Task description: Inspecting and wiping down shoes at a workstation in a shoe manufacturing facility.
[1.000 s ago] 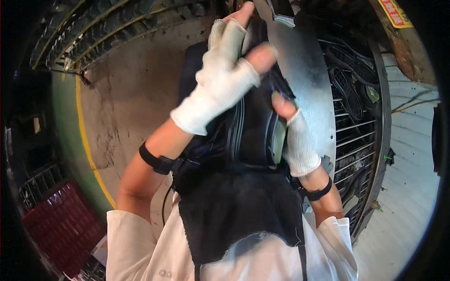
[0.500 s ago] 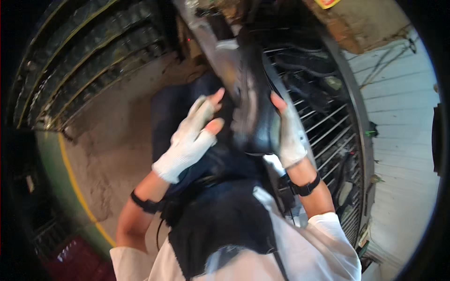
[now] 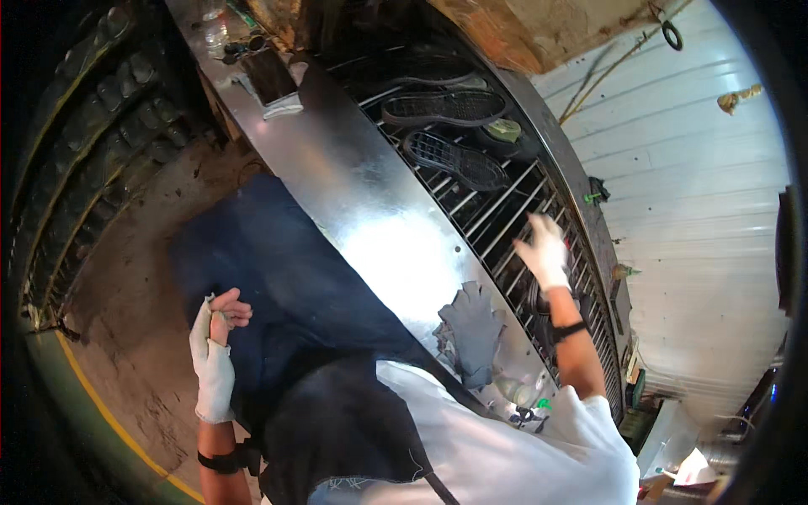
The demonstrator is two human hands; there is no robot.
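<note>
My right hand [image 3: 547, 254], in a white glove with bare fingertips, reaches over a metal rod conveyor [image 3: 497, 217]. Its fingers are apart and hold nothing. Two black shoe soles lie on the rods beyond it, a nearer sole [image 3: 455, 160] and a farther sole [image 3: 444, 108]. Something dark, too hidden to name, sits on the rods beside my right wrist. My left hand [image 3: 217, 358], gloved the same way, hangs low at my left side near my dark trousers. Its fingers are loosely bent, with nothing seen in them.
A shiny metal ledge [image 3: 337, 181] runs along the conveyor, bearing a grey glove [image 3: 475, 332] and, farther off, a clear bottle [image 3: 215, 29]. A rack of dark shoe-like shapes [image 3: 118, 109] stands at the far left. A white corrugated wall [image 3: 673, 210] rises at the right.
The black shoe between my hands has left them and I cannot pick it out now. My left hand dropped down and left; my right moved out over the conveyor. My view turned right.
</note>
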